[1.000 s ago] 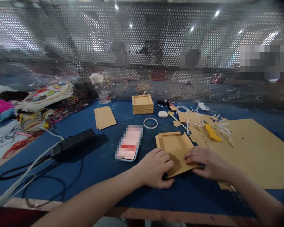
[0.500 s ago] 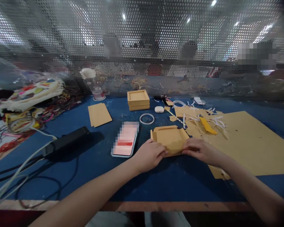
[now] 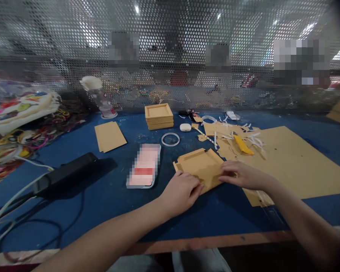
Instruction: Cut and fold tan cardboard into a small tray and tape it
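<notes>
Craft workshop: blue workbench [image 3: 107, 196], cardboard offcuts [image 3: 229, 132], perforated metal screen [image 3: 170, 56].

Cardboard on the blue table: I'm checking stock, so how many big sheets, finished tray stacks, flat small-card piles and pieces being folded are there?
Big sheet: 1
Tray stack: 1
Flat small-card pile: 1
Piece being folded, under the left hand and right hand: 1
Total: 4, not counting the scraps.
</notes>
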Tool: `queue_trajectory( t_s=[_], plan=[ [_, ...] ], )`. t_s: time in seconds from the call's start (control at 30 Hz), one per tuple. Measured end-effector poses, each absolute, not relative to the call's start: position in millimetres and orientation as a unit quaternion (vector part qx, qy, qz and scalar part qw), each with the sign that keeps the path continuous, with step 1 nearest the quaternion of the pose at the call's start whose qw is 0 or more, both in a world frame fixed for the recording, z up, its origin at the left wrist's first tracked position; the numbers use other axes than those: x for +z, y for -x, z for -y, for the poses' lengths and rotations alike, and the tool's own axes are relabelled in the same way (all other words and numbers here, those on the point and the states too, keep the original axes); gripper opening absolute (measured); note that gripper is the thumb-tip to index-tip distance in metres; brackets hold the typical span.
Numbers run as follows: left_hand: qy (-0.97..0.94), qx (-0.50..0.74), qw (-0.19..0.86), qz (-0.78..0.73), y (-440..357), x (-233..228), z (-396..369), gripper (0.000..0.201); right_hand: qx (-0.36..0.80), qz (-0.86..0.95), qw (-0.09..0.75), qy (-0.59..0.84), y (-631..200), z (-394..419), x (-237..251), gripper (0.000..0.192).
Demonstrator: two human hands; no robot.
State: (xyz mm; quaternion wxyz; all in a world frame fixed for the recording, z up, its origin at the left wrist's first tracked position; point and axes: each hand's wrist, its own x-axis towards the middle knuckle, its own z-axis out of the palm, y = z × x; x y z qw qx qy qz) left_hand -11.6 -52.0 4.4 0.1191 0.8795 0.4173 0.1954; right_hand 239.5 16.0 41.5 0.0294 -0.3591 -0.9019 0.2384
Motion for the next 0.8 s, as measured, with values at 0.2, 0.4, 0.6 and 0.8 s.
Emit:
queue_trajectory(
  t_s=[0.2, 0.4, 0.6, 0.8],
  plan=[
    [-0.864, 0.177, 0.090, -0.462, 13.2, 3.3, 50.0, 0.024, 0.239, 0.879, 0.056, 0.409, -233.7, -20.1, 32.9, 0.028],
    [-0.861, 0.181, 0.103, -0.464, 14.3, 3.0, 48.5, 0.019, 0.212, 0.895, 0.062, 0.388, -231.1, -21.2, 30.5, 0.027],
    [-0.861, 0.173, 0.102, -0.467, 14.0, 3.5, 45.7, 0.022, 0.215, 0.896, 0.058, 0.384, -231.0, -21.4, 30.3, 0.025],
    [-0.857, 0.184, 0.126, -0.464, 15.0, 4.5, 46.5, 0.025, 0.212, 0.900, 0.047, 0.378, -229.4, -20.3, 30.7, 0.026]
  ],
)
